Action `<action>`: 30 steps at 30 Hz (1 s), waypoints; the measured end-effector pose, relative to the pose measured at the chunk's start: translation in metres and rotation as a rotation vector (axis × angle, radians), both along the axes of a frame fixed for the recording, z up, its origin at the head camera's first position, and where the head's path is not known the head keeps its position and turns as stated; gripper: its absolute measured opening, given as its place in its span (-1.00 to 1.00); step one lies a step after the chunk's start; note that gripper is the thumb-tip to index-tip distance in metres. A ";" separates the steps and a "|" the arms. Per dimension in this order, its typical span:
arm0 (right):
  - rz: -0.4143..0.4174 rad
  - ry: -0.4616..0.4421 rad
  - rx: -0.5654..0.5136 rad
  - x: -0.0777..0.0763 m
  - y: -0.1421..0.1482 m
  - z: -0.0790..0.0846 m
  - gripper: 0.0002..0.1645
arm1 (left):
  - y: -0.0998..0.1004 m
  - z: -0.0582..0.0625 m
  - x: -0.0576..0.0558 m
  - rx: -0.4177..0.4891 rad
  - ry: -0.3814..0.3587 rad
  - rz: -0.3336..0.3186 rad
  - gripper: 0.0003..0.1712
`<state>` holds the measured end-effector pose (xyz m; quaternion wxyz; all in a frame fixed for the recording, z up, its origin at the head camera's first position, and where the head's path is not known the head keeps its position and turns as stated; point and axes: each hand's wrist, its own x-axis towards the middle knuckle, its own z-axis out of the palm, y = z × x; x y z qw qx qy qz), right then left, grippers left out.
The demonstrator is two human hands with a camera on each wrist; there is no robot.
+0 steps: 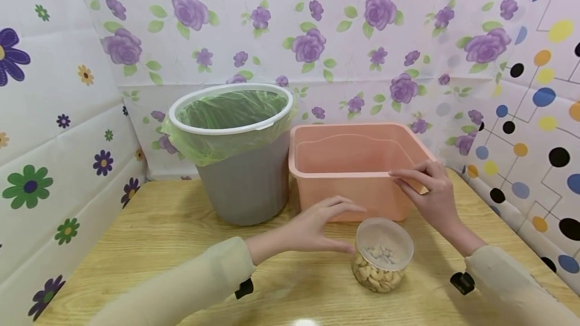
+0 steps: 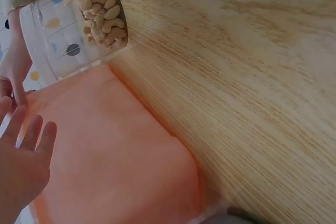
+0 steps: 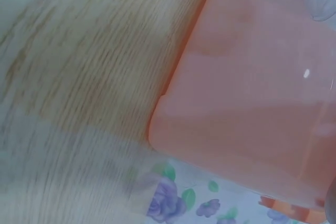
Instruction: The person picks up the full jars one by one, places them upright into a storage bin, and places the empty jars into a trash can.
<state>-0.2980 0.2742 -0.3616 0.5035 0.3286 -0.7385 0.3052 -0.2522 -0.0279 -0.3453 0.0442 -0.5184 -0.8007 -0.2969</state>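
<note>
A clear round jar (image 1: 382, 258) with cashews (image 1: 376, 278) in its lower part stands on the table. My left hand (image 1: 312, 228) is spread beside the jar, thumb toward its left side, holding nothing. In the left wrist view that open left hand (image 2: 26, 169) shows in front of the basin wall. At the front right of the pink plastic basin (image 1: 349, 195), my right hand (image 1: 430, 190) pinches the rim between thumb and index finger. The right wrist view mostly shows the basin's side (image 3: 247, 93), with that hand almost wholly out of frame.
Left of the basin stands a grey bin (image 1: 249, 185) lined with a green bag (image 1: 217, 147) under a white rim. All stand on a wood-grain table (image 1: 181, 245). Patterned wall coverings (image 1: 254, 44) close in the back and both sides.
</note>
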 end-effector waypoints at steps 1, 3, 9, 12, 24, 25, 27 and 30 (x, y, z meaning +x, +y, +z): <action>0.001 0.005 -0.004 0.000 0.000 0.000 -0.82 | 0.002 -0.001 -0.002 -0.012 -0.006 -0.004 -0.11; 0.005 0.015 -0.010 0.001 -0.001 0.000 -0.76 | 0.006 -0.003 -0.004 -0.037 -0.014 -0.012 -0.08; -0.003 0.048 -0.041 0.003 -0.005 0.003 -0.56 | 0.018 -0.008 -0.012 -0.087 -0.026 -0.023 -0.03; -0.007 0.058 -0.054 0.005 -0.007 0.003 -0.53 | 0.023 -0.010 -0.015 -0.098 -0.043 -0.035 -0.01; -0.002 0.065 -0.057 0.002 -0.010 0.002 -0.57 | 0.041 -0.011 -0.018 -0.198 -0.083 -0.094 0.05; -0.001 0.065 -0.057 0.002 -0.010 0.001 -0.59 | 0.043 -0.011 -0.018 -0.206 -0.084 -0.099 0.06; -0.005 0.067 -0.056 0.002 -0.009 0.000 -0.62 | 0.047 -0.010 -0.019 -0.222 -0.087 -0.106 0.07; -0.009 0.071 -0.055 0.002 -0.010 0.000 -0.66 | 0.052 -0.009 -0.019 -0.254 -0.097 -0.102 0.09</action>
